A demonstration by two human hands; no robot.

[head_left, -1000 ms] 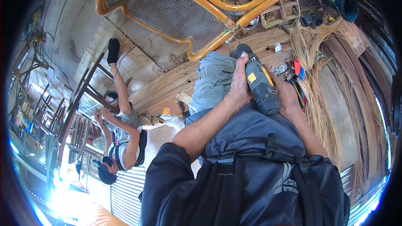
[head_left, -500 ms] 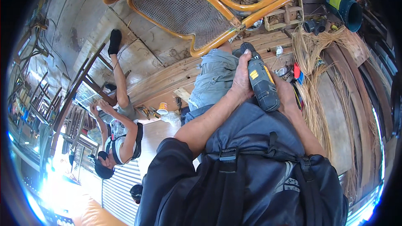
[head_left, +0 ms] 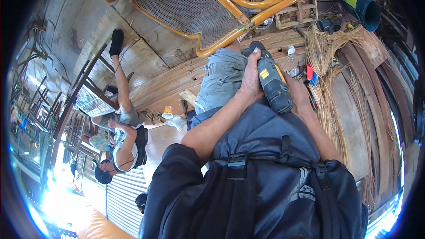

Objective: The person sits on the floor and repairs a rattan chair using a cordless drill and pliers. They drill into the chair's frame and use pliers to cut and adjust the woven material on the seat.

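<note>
A black cordless drill (head_left: 273, 83) with yellow markings lies lengthwise between my hands, above my lap. My left hand (head_left: 251, 77) grips its left side, the thumb on top near the front end. From the right side my right hand (head_left: 299, 94) holds it, with the fingers hidden beneath the body. The drill's front end points toward a rattan chair (head_left: 177, 13), which has a woven cane panel and a glossy orange-brown frame. Between the drill and the chair's near corner there is a small gap; any bit at the tip is too small to make out.
Bundles of loose cane strands (head_left: 325, 93) hang over wooden boards at right. A dark green bucket (head_left: 368, 14) stands at the far right, by a small wooden frame (head_left: 297, 15). At left a co-worker (head_left: 128, 148) sits beside a woven chair frame (head_left: 90, 99). A yellow-and-white cup (head_left: 168, 112) lies near pliers.
The whole view has shifted slightly, moving things a little up and left. My hands keep the same hold on the drill. The co-worker's arms have drawn back from the woven frame.
</note>
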